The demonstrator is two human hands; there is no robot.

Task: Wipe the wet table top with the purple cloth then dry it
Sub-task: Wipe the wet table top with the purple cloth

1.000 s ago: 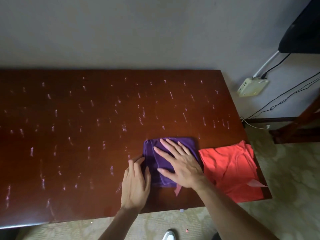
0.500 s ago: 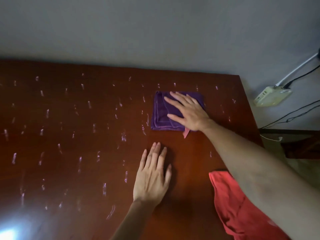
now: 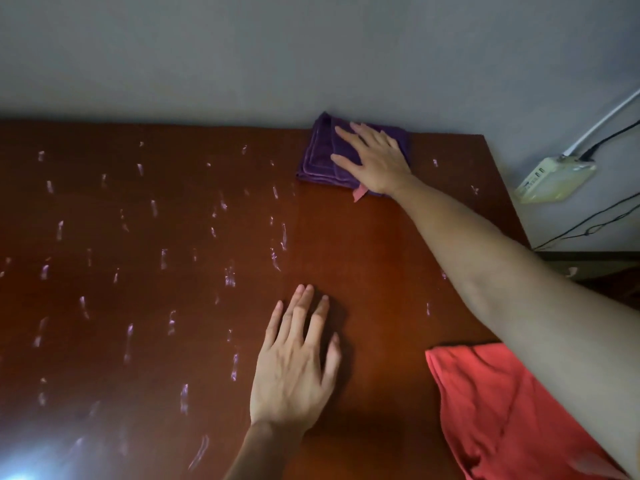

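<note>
The dark red wooden table top (image 3: 173, 289) is dotted with several water streaks on its left and middle. A folded purple cloth (image 3: 320, 155) lies at the table's far edge against the wall. My right hand (image 3: 375, 161) presses flat on the cloth with fingers spread, arm stretched across the table. A dry-looking strip runs from the cloth back toward me. My left hand (image 3: 298, 362) rests flat on the table near the front, fingers apart, holding nothing.
A red-orange cloth (image 3: 502, 410) lies at the table's front right corner, partly under my right arm. A grey wall runs along the far edge. A white power strip (image 3: 554, 180) with cables hangs on the wall beyond the right edge.
My right hand has pushed the purple cloth away from me, from the near edge to the far edge by the wall. My left hand has stayed flat on the table.
</note>
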